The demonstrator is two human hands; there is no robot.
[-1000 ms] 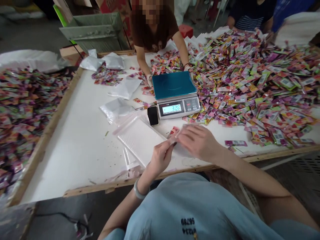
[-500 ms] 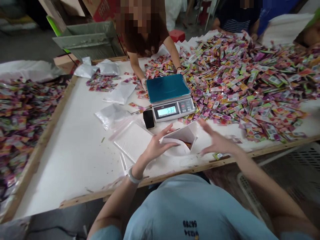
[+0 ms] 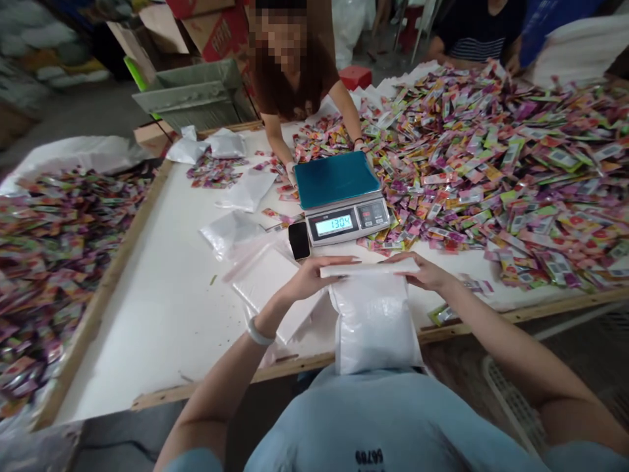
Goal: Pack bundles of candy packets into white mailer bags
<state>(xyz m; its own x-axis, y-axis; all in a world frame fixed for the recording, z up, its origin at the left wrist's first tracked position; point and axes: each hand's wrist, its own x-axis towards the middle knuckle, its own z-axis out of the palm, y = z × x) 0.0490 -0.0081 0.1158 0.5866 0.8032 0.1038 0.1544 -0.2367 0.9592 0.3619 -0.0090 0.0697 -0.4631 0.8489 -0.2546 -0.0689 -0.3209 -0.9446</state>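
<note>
A filled white plastic bag (image 3: 374, 321) lies at the table's near edge, close against my blue shirt, its top folded over into a flat strip. My left hand (image 3: 314, 275) pinches the left end of that fold between thumb and fingers. At the right end, my right hand (image 3: 423, 271) grips the fold the same way. Beyond the bag stands a digital scale (image 3: 344, 203) with a blue-green plate and a lit display that seems to read 1304. A dark phone-like device (image 3: 299, 240) leans at the scale's left corner. Flat white bags (image 3: 268, 278) lie left of my hands.
A large heap of colourful small packets (image 3: 491, 157) covers the table's right side; more packets (image 3: 73, 262) fill the area beyond the wooden rim (image 3: 101, 288). Across the table, a person in brown (image 3: 295, 92) has both hands beside the scale. Filled white bags (image 3: 226, 144) lie at the far left.
Both hands have closed on the bag's top, which stood open before and is now folded flat. The bag has come nearer my body. The scale's reading has changed.
</note>
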